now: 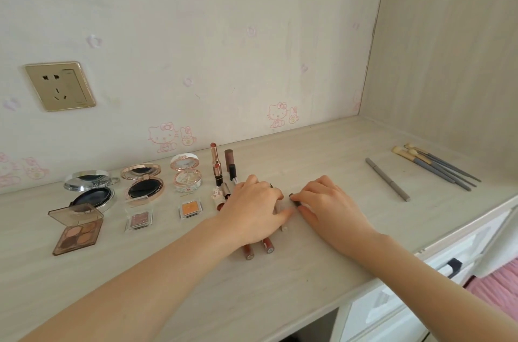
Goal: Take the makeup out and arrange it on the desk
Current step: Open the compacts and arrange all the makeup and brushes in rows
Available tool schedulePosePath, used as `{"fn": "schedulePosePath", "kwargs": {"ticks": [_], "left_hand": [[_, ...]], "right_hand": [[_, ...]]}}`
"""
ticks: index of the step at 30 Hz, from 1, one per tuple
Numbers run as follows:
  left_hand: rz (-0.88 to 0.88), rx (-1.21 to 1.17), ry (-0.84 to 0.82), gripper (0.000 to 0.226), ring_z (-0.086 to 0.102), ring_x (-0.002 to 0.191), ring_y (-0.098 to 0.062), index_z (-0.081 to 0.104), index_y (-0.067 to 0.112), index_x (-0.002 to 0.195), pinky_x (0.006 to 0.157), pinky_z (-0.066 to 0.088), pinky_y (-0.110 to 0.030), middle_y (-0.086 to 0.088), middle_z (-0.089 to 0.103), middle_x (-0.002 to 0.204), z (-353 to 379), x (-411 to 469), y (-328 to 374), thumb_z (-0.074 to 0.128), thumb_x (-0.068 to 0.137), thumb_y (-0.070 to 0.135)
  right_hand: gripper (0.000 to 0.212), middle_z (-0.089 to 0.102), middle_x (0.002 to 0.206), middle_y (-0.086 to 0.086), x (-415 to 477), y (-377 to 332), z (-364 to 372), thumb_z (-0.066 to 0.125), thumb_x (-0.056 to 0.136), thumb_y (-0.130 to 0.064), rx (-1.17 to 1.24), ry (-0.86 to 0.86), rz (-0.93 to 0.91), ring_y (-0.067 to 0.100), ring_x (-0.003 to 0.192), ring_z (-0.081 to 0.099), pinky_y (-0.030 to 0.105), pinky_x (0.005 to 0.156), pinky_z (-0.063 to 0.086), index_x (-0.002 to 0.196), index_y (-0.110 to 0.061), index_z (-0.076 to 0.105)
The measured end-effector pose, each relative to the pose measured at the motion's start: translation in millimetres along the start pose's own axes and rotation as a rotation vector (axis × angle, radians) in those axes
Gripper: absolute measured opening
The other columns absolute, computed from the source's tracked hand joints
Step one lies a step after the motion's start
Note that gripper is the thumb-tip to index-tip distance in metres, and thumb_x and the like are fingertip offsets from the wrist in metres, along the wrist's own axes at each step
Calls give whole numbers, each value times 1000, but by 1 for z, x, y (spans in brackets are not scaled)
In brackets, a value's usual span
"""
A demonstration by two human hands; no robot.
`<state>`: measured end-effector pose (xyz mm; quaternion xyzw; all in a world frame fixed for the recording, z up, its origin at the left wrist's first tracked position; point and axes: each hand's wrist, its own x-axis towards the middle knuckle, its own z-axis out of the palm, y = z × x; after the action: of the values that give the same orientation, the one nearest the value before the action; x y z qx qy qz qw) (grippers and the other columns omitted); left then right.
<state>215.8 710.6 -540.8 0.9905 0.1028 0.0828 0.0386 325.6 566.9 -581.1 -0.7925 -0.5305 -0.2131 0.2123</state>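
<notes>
Two lip glosses front-to-back | left hand atop, grip unclear | right hand pinches dark tube

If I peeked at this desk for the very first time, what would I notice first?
Your eye goes to the two hands meeting mid-desk: the left hand lies over a bunch of lip tubes, and the right hand pinches a small dark stick. Next come the open compacts lined up by the wall on the left, with the eyeshadow palette in front. Far right lies a fan of brushes.
</notes>
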Motion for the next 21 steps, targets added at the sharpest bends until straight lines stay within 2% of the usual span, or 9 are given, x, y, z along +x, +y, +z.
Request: {"fn": "schedulePosePath", "kwargs": {"ticks": [8, 14, 21], "left_hand": [[39, -29, -28, 59, 36, 109, -17, 56, 28, 128, 96, 37, -34, 8, 55, 111, 0, -14, -5, 57, 78, 60], [11, -17, 20, 52, 40, 110, -17, 65, 21, 114, 96, 39, -32, 6, 56, 112, 2, -9, -9, 57, 78, 58], [-53, -55, 48, 40, 45, 107, -17, 67, 20, 100, 90, 44, -34, 7, 61, 98, -2, -8, -12, 60, 74, 50]], "right_hand": [[20, 67, 93, -5, 0, -6, 4, 64, 86, -15, 118, -21, 79, 23, 95, 54, 36, 77, 52, 103, -20, 71], [19, 67, 96, -3, 11, -14, 8, 59, 89, -18, 149, -71, 123, 20, 101, 50, 30, 80, 46, 105, -20, 69], [21, 67, 102, -5, 24, -20, 12, 57, 91, -22, 191, -122, 150, 17, 107, 47, 31, 83, 46, 109, -21, 68]]}}
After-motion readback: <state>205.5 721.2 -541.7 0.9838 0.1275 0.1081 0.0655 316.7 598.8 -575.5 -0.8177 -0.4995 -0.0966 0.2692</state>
